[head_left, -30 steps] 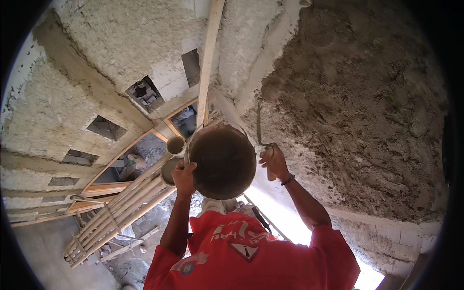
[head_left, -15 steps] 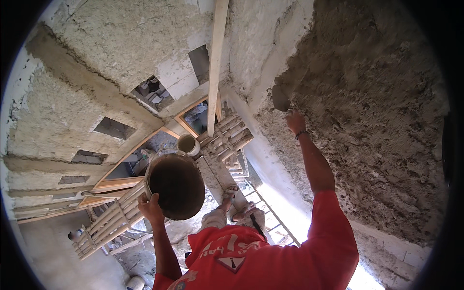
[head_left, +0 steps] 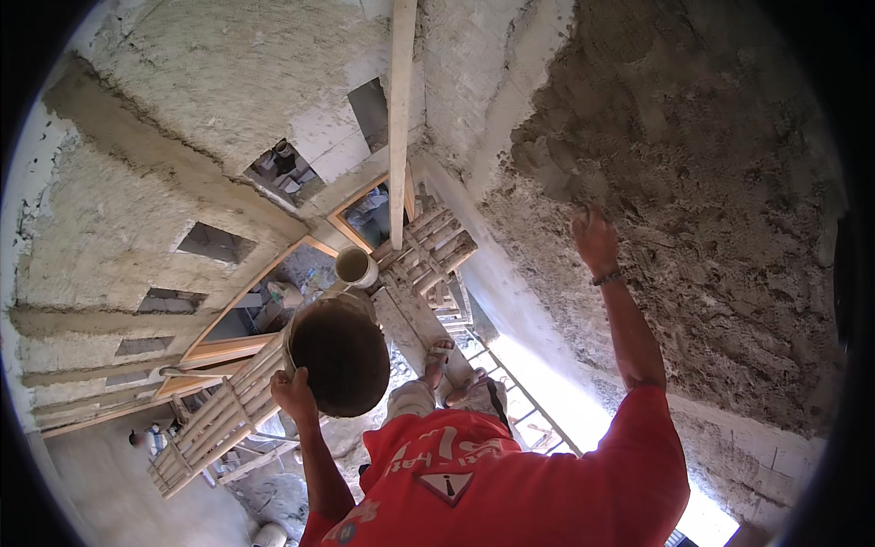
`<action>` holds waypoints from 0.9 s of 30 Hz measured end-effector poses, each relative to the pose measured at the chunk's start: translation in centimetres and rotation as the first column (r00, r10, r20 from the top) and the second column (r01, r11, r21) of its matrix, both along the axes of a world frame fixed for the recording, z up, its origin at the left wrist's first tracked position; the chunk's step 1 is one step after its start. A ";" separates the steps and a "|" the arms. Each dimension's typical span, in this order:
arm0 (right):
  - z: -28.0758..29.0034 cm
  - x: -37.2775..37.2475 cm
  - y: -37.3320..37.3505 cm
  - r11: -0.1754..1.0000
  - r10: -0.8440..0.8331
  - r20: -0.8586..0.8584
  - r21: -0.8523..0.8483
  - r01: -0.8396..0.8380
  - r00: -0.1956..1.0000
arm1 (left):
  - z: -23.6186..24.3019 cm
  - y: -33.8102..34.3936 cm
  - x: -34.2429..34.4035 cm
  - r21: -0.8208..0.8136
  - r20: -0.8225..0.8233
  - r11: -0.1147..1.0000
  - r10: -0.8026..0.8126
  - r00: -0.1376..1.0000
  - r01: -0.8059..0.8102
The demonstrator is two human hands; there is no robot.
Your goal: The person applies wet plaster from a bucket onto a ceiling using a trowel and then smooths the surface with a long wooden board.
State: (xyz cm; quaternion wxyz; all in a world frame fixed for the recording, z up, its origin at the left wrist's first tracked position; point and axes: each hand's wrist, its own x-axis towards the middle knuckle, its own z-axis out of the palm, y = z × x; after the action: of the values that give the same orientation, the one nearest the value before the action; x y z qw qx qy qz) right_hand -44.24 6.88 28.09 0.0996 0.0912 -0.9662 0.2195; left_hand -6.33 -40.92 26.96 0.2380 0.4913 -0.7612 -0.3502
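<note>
My left hand (head_left: 294,396) is closed on the rim of a large round bucket (head_left: 339,356). The bucket's mouth faces me and its inside is dark; I cannot make out how much mortar is in it. My right hand (head_left: 595,241) is raised at the wall on the right, closed round a trowel. The trowel's grey blade (head_left: 572,188) lies against the wet mortar (head_left: 638,109) and barely stands out from it. Most of the trowel's handle is hidden in my fingers.
I stand on a narrow plank (head_left: 408,319) high up. Beyond it are a smaller white bucket (head_left: 356,266) and a pole platform (head_left: 436,244). An upright wooden beam (head_left: 401,118) rises nearby. A ladder (head_left: 529,401) stands below right. Another person (head_left: 150,439) is far down at the left.
My right hand and the trowel have moved right and slightly down along the wall, leaving smeared mortar behind. The big bucket in my left hand has shifted slightly right and down.
</note>
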 end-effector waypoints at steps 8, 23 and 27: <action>10.5 8.4 -5.5 0.788 0.615 0.335 -0.278 -0.549 0.714 | 1.1 0.0 0.9 -0.004 0.121 0.997 -0.076 0.990 0.077; 9.4 2.6 4.3 0.876 0.093 0.186 -0.482 0.008 0.978 | 1.0 1.9 1.3 0.312 -0.128 0.931 -0.155 0.979 0.189; 6.7 10.5 1.2 0.855 0.318 0.496 -0.518 -0.019 0.808 | 1.5 3.4 -1.2 0.307 -0.156 0.929 -0.165 0.974 0.206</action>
State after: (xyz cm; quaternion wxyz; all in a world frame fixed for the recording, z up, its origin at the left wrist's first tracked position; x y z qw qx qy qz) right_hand -33.69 8.11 34.77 -0.1917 0.0824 -0.8511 0.4817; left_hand -7.54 -37.56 28.46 0.1688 0.4257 -0.7203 -0.5211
